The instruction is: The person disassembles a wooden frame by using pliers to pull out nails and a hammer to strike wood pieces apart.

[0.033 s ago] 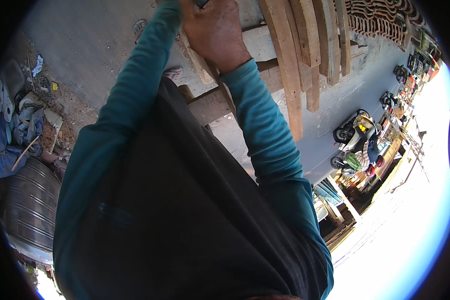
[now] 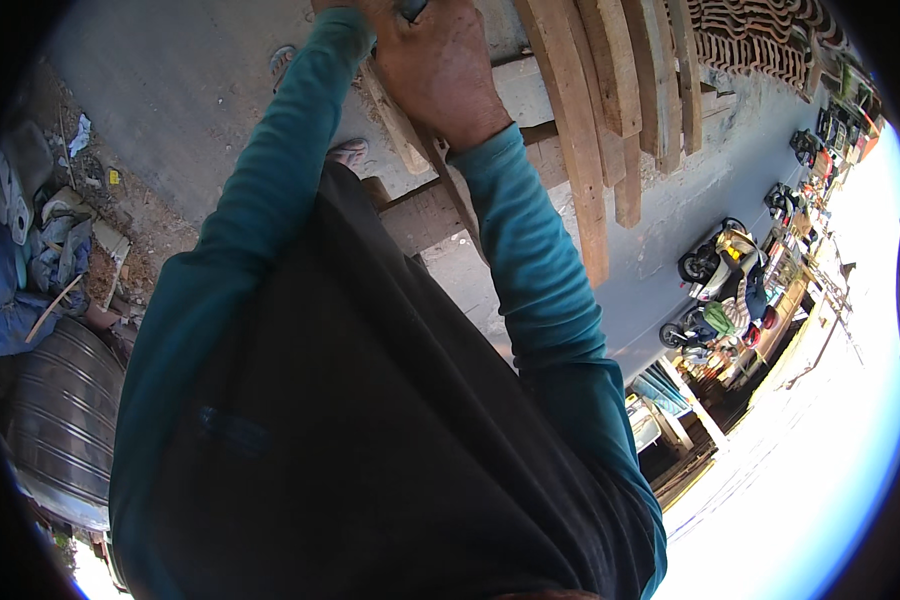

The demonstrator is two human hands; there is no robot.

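Note:
My right hand (image 2: 442, 75) is at the top edge, back of the hand up, closed round a small dark object (image 2: 411, 9) that I cannot make out. Just beside it, my left hand (image 2: 342, 5) is almost wholly cut off by the top edge, so its fingers are hidden. Under my right hand and wrist runs a narrow wooden board (image 2: 395, 120), with a thinner strip of wood (image 2: 457, 195) next to it. These lie over a crosswise wooden beam (image 2: 420, 217). Both arms are stretched forward in teal sleeves.
Several long timbers (image 2: 570, 130) lie side by side to the right. Beyond them are stacked curved roof tiles (image 2: 750, 40) and a road with motorbikes (image 2: 720, 265). At left stand a dark ribbed drum (image 2: 65, 415) and a heap of rubbish (image 2: 55, 235). My foot (image 2: 348, 152) shows below.
My right hand and wrist have shifted slightly down and to the right in the picture. The left forearm has moved slightly to the right as well.

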